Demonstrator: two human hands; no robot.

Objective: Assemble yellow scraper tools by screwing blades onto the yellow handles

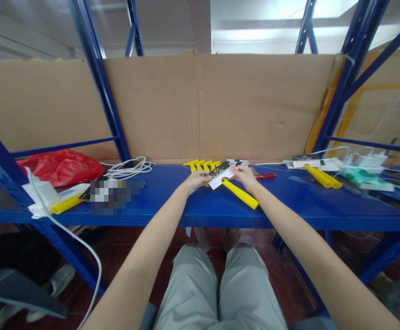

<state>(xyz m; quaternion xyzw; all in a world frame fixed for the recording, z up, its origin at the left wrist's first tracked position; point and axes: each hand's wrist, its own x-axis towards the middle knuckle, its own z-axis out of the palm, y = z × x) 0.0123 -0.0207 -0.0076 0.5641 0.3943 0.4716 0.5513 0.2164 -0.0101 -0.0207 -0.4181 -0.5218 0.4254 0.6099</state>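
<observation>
Over the blue shelf, my left hand pinches the left end of a black-and-white card. My right hand is closed on the card's right end. From under the card's lower edge a long yellow handle slants down to the right, its lower end near my right forearm. How the handle joins the card cannot be made out. Just behind my hands lie several yellow T-shaped pieces and a small stack of black-and-white strips. A red-handled tool rests right of my right hand.
At left are a red plastic bag, coiled white cable, a white box and another yellow handle. At right, yellow handles lie by white plugs and a green packet. A cardboard wall backs the shelf.
</observation>
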